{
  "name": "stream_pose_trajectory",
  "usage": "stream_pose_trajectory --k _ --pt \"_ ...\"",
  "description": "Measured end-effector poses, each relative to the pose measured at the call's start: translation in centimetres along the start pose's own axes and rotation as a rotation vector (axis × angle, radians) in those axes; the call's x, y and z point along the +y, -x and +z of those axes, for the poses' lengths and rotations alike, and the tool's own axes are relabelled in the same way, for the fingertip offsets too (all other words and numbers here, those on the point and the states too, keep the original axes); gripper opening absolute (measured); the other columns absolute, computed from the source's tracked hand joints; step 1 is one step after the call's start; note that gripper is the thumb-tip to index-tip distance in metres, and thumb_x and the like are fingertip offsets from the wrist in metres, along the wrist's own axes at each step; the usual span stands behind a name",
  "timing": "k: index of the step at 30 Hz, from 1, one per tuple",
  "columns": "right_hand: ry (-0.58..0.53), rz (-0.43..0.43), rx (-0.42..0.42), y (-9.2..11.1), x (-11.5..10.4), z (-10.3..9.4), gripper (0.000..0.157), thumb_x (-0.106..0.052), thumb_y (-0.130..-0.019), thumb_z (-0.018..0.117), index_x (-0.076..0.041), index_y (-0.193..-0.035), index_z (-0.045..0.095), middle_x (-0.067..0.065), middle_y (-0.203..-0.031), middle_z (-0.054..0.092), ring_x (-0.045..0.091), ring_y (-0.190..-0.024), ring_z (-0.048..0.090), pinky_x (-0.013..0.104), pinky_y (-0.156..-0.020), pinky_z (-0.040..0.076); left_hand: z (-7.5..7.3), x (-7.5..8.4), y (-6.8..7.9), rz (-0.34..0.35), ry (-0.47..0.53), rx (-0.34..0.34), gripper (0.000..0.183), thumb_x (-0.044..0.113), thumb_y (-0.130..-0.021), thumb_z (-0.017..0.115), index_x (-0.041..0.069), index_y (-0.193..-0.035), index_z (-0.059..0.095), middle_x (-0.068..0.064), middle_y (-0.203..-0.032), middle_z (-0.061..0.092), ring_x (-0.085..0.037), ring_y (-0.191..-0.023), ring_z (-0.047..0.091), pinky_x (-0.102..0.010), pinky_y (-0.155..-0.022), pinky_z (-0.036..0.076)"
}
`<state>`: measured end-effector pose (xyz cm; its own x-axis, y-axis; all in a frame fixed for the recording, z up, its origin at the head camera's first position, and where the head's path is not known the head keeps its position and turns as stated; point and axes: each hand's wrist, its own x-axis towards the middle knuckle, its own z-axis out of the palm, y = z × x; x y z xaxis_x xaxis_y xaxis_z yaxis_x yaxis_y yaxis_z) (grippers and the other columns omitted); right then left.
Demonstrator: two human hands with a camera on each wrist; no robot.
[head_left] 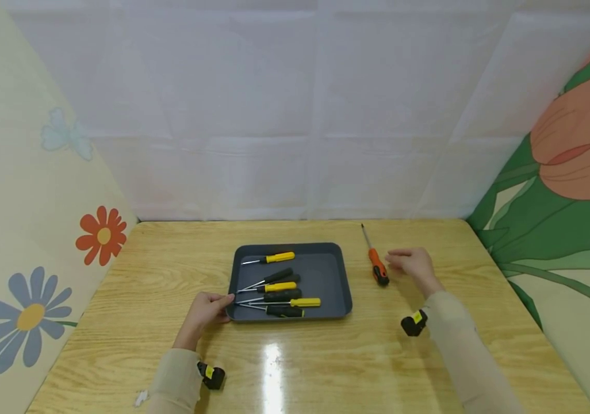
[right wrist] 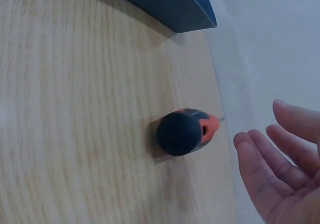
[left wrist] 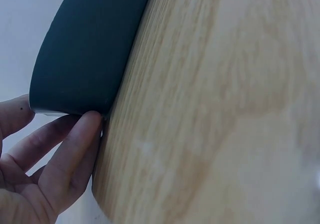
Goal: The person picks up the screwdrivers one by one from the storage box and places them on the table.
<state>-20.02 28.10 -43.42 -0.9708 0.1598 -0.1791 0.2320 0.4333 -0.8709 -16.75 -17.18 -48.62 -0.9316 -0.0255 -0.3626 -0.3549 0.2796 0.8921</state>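
At its near left corner, a dark grey tray [head_left: 321,282] is gripped by my left hand [head_left: 209,307]. The thumb lies at the rim and the fingers touch the outer wall [left wrist: 85,58] below it. Inside the tray lie several screwdrivers, among them a yellow-handled screwdriver [head_left: 279,257] at the back and a black-handled screwdriver [head_left: 284,311] at the front. Right of the tray, an orange and black screwdriver [head_left: 375,261] lies on the table, tip pointing away. My right hand [head_left: 413,264] hovers just right of its handle [right wrist: 180,133], fingers relaxed, holding nothing.
The wooden table [head_left: 357,368] ends at a white cloth backdrop [head_left: 295,126]. Walls with painted flowers stand left and right. A small whitish scrap [head_left: 141,398] lies at the near left. Each wrist carries a small black camera [head_left: 414,323].
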Motion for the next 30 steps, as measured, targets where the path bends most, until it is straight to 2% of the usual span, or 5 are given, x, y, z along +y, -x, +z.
stream_pose_trajectory --k 6,12,17,22,30 --pt "-0.019 -0.015 -0.085 0.1 -1.7 0.3 0.044 -0.017 -0.089 0.059 0.01 -0.122 0.051 0.026 -0.113 0.057 0.035 -0.099 0.059 0.045 -0.085 0.048 0.0 -0.1 -0.1 0.001 0.007 -0.003 0.026 0.01 -0.088 0.059 -0.015 -0.096 0.064 -0.008 -0.073 0.063 -0.013 -0.06 0.058 -0.03 -0.058 0.056" --pt "0.012 -0.032 -0.122 -0.1 -2.8 1.0 0.045 -0.02 -0.089 0.059 0.01 -0.122 0.05 0.026 -0.112 0.058 0.036 -0.098 0.058 0.046 -0.085 0.049 0.0 -0.2 -0.2 -0.002 0.013 0.002 0.026 0.009 -0.088 0.058 -0.015 -0.096 0.063 -0.008 -0.073 0.063 -0.014 -0.061 0.059 -0.03 -0.058 0.056" --pt "-0.061 -0.065 -0.129 -0.2 -3.1 1.4 0.044 -0.014 -0.086 0.062 0.014 -0.118 0.052 0.026 -0.104 0.061 0.029 -0.085 0.064 0.038 -0.075 0.054 0.1 -0.3 -0.3 -0.005 0.015 0.008 0.026 0.009 -0.088 0.059 -0.015 -0.097 0.063 -0.009 -0.074 0.063 -0.014 -0.061 0.059 -0.03 -0.058 0.056" --pt "-0.155 -0.124 -0.166 -0.8 -2.7 1.8 0.041 -0.014 -0.083 0.066 0.014 -0.112 0.056 0.018 -0.091 0.066 0.016 -0.073 0.065 0.029 -0.066 0.056 0.1 -0.3 -0.3 -0.008 0.002 0.018 0.026 0.01 -0.088 0.059 -0.014 -0.096 0.064 -0.008 -0.074 0.063 -0.014 -0.061 0.059 -0.03 -0.058 0.056" --pt "-0.073 -0.047 -0.148 -0.3 -4.5 2.7 0.039 -0.008 -0.086 0.062 0.015 -0.116 0.052 0.026 -0.103 0.061 0.013 -0.074 0.065 0.034 -0.073 0.054 0.1 -0.1 -0.1 -0.004 -0.002 0.018 0.026 0.01 -0.088 0.059 -0.014 -0.097 0.064 -0.009 -0.073 0.063 -0.014 -0.06 0.059 -0.03 -0.057 0.056"
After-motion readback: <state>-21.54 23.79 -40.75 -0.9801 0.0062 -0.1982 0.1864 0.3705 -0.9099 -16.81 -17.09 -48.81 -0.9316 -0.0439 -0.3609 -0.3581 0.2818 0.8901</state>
